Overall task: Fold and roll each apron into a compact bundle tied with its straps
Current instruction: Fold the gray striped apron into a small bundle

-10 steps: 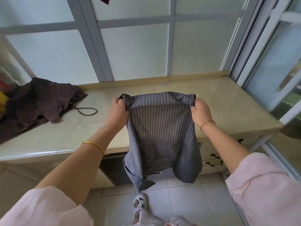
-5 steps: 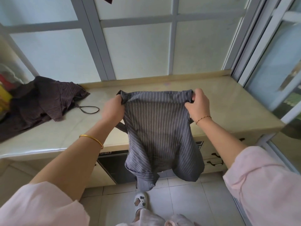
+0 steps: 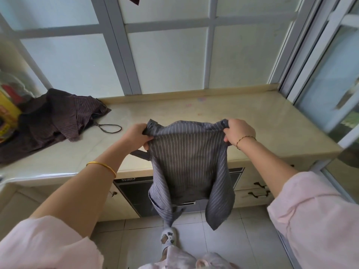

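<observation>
The apron (image 3: 187,164) hangs in the air over the front edge of the counter (image 3: 262,123), its top hem stretched between the two hands and its lower part draping down past the counter front toward the floor. The left hand (image 3: 136,135) has its fingers curled round the top left corner, bunching the cloth, and the right hand (image 3: 238,132) grips the top right corner the same way, so both are closed on fabric. The cloth looks thin, light and limp: it sags between the hands, the side edges curl inward and the bottom falls in uneven points. It will likely not keep a shape unless laid flat. I judge it easy to lift but apt to slide and unfold, so the corners and hems are the sound places to hold — and the counter top is the place to smooth it. One strap (image 3: 138,154) trails from its left side just above the counter edge; it should stay free for the tie. A brown heap (image 3: 52,119) of cloth lies at the counter's left end, with a cord (image 3: 108,128) looped beside it.
</observation>
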{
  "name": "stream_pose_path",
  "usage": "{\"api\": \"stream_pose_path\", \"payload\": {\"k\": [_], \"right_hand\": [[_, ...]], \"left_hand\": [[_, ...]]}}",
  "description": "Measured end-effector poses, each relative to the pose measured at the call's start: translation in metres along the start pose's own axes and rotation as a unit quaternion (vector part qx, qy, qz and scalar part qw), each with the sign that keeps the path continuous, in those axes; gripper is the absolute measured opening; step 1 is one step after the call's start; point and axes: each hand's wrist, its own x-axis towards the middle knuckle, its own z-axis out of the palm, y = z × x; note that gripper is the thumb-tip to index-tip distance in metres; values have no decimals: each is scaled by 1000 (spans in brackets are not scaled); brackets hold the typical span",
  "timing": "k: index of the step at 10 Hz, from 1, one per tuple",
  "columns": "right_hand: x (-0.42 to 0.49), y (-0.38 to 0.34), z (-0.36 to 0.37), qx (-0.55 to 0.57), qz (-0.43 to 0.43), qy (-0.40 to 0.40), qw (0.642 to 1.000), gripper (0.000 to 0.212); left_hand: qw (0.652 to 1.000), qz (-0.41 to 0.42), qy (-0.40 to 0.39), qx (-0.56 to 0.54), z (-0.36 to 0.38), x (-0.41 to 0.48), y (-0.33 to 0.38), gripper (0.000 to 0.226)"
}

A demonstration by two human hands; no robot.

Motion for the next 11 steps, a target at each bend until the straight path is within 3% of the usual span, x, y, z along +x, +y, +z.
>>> {"api": "stream_pose_path", "payload": {"k": [1,2,3,4,5,6,7,8,9,10,11], "right_hand": [[0,-2,1,-18,-4,31,999,20],[5,-4,0,76,-2,54,996,28],[5,-8,-6,253,-48,238,936,29],[-6,-2,16,258,-123,214,934,32],[-32,26,64,-55,-70,-422,902,22],[-25,35,68,105,3,-395,913,25],[-4,16,39,205,11,-251,946,28],[14,-11,3,224,-70,-234,943,24],[31,-42,-33,238,-165,-268,919,15],[64,-76,-63,325,-179,-210,904,15],[108,-91,-88,308,-168,-25,936,19]], "left_hand": [[998,-16,-11,53,4,2,2,6],[996,-9,67,49,7,6,6,21],[955,83,275,-67,8,0,19,29],[984,87,153,-15,24,-7,19,24],[886,-124,-387,223,50,-22,-12,22],[932,-122,-300,160,53,-17,-30,19],[934,-129,-289,165,30,-5,-11,12],[907,-162,-308,238,-18,19,4,17],[867,-234,-304,318,-85,32,34,22],[885,-189,-119,408,-145,54,88,23],[903,-18,150,403,-176,109,134,23]]}}
